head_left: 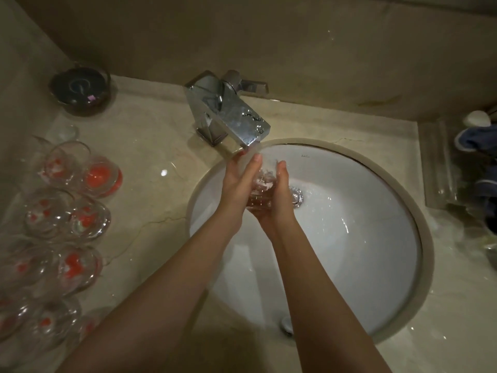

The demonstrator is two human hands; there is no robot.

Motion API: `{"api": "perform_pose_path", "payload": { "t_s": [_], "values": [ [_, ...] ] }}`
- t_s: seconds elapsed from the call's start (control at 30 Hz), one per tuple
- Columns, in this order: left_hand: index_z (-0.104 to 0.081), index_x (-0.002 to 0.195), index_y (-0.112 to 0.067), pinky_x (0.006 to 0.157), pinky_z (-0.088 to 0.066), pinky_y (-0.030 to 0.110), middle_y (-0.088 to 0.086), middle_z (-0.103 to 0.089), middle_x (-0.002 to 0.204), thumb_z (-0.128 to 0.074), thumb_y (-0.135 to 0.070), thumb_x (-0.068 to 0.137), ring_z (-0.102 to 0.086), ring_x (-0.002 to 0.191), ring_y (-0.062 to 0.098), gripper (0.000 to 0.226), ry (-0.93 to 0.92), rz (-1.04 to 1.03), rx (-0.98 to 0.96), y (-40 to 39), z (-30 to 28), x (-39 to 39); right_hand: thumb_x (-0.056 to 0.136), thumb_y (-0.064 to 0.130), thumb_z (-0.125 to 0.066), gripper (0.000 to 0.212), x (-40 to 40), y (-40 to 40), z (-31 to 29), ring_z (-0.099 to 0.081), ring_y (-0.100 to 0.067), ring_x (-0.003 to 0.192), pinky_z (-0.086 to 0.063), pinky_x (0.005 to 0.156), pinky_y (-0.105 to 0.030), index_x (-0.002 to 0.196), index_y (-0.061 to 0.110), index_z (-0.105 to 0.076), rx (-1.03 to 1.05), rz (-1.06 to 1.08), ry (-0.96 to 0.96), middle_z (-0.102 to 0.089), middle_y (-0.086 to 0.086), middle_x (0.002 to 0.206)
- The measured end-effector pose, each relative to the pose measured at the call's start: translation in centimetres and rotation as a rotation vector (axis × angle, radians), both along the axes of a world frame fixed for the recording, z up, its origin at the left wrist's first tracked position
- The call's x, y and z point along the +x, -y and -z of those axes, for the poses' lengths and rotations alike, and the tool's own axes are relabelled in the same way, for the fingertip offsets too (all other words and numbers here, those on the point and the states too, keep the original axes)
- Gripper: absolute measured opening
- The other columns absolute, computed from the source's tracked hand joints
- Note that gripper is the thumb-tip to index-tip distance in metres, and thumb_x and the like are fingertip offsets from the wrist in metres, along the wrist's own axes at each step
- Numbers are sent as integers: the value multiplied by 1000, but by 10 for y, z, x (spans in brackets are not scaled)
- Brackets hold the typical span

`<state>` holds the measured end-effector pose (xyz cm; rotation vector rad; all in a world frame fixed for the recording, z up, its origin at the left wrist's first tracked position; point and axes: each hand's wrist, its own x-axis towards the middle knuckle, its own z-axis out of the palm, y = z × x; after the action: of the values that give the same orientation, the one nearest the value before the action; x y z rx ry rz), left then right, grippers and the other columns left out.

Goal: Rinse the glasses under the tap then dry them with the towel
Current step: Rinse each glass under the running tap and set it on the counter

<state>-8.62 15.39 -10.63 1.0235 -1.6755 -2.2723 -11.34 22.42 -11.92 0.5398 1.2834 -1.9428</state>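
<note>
There is one view only, from a wide-angle camera worn on the person's head. It looks steeply down and forward, close enough that both forearms enter from the bottom edge and reach toward the middle of the picture. The round sink (376,238) fills the centre and right, with the tap (228,114) just above centre at the desk's (150,146) far edge, against the wall. The desk's left part runs down the left side, and its right end is cut off by the frame. The wide lens bends straight edges near the borders. No second view shares the scene.
</note>
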Motion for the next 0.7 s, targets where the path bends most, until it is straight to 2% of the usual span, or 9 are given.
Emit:
{"api": "perform_pose_path", "payload": {
  "t_s": [0.07, 0.17, 0.23, 0.3, 0.37, 0.5, 0.57, 0.63, 0.7],
  "values": [
    [-57, 123, -26, 91, -55, 35, 1, -67, 120, -70, -31, 88, -70, 101, 17, 38, 16, 8, -41, 1, 4, 2, 90, 68, -40, 66, 2, -1, 5, -68, -28, 97, -53, 86, -42, 105, 11, -70, -28, -51, -16, -69, -15, 109],
    [-57, 120, -28, 86, -56, 32, -6, -71, 107, -70, -36, 88, -71, 94, 12, 35, 37, -20, -72, -2, 8, 4, 68, 78, -57, 83, 6, 6, 7, -71, -29, 99, -57, 87, -46, 111, 9, -69, 76, -86, -117, -72, -17, 107],
    [-56, 120, -28, 80, -55, 26, -9, -69, 105, -70, -39, 87, -70, 89, 5, 37, 58, -37, -58, 0, 10, 4, 71, 76, -57, 75, 5, 9, 10, -71, -30, 96, -57, 85, -46, 102, 9, -73, 108, -73, -120, -73, -16, 101],
    [-57, 121, -27, 82, -56, 28, -4, -69, 110, -71, -46, 80, -70, 93, 10, 47, 83, -36, -5, 3, 9, 2, 85, 72, -45, 64, 2, 6, 13, -69, -30, 101, -52, 94, -47, 93, 16, -76, 18, -77, -46, -72, -14, 105],
    [-57, 124, -26, 86, -56, 32, 0, -68, 116, -69, -47, 81, -69, 99, 15, 48, 100, -17, 15, 3, 9, 3, 89, 69, -40, 65, 1, 2, 16, -66, -29, 104, -46, 100, -46, 94, 16, -76, -60, -60, 31, -68, -14, 109],
    [-54, 127, -26, 75, -57, 25, -4, -69, 111, -62, -40, 93, -70, 90, 7, 37, 111, -26, -42, 2, 16, 6, 70, 73, -57, 72, 7, 7, 14, -69, -30, 104, -52, 92, -45, 106, 12, -72, 56, -115, -72, -70, -17, 107],
    [-53, 128, -27, 83, -58, 34, -2, -68, 114, -62, -46, 91, -70, 95, 12, 43, 119, -26, -32, 2, 18, 7, 60, 73, -64, 74, 7, 10, 12, -71, -32, 98, -56, 88, -47, 102, 12, -72, 134, -77, -124, -71, -20, 105],
    [-53, 129, -27, 90, -57, 43, 4, -68, 116, -67, -57, 81, -70, 98, 19, 58, 121, -54, 16, 2, 16, 8, 60, 75, -63, 80, 8, 10, 15, -70, -32, 100, -53, 93, -51, 108, 12, -71, 118, -86, -95, -72, -18, 108],
    [-54, 129, -27, 91, -56, 40, 4, -69, 114, -66, -66, 68, -70, 99, 19, 74, 117, -60, 20, 3, 15, 9, 66, 76, -59, 83, 9, 8, 17, -67, -33, 107, -48, 101, -53, 114, 9, -70, 71, -99, -58, -70, -17, 115]
  ]
}}
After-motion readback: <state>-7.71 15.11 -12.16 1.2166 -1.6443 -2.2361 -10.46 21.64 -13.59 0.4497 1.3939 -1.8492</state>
